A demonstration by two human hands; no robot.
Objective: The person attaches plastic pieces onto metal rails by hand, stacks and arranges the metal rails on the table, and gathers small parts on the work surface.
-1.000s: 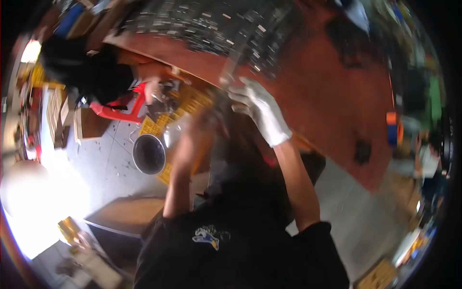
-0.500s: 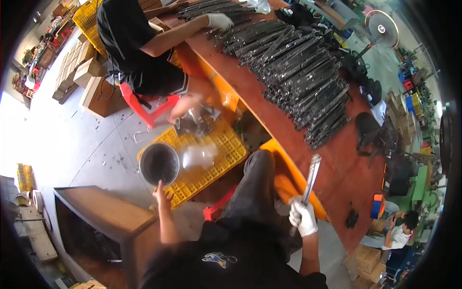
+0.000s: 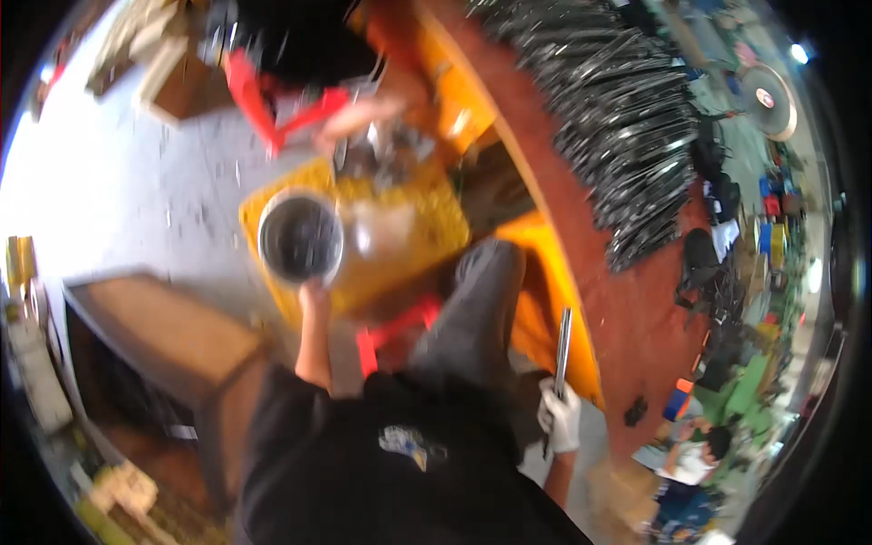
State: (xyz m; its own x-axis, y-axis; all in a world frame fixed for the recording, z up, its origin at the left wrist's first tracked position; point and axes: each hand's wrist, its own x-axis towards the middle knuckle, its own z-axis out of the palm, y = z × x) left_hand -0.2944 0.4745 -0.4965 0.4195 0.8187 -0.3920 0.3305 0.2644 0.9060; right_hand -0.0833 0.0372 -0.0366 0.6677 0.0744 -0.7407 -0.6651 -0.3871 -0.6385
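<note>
My left hand (image 3: 314, 295), bare, is at the near rim of a round metal bucket (image 3: 280, 238). Its fingers are smeared by motion and partly lost against the rim, so their grip is unclear. The bucket stands on a yellow plastic crate (image 3: 400, 259), and its dark inside shows small blurred contents. Beside it on the crate lies a clear plastic bag (image 3: 377, 227). In a white glove, my right hand (image 3: 561, 416) is closed around a long narrow metal rail (image 3: 564, 345), held upright near the table edge.
Many dark metal rails (image 3: 627, 136) are piled on the red table (image 3: 581, 213). Across the crate sits another person (image 3: 300, 41) on a red stool (image 3: 259, 109). A wooden cabinet (image 3: 173, 327) stands at left. A tape roll (image 3: 678, 400) lies near the table's right edge.
My left hand has reached the bucket's rim from just below it. The right hand still holds the rail, now lower in view. The camera view has shifted and blurred.
</note>
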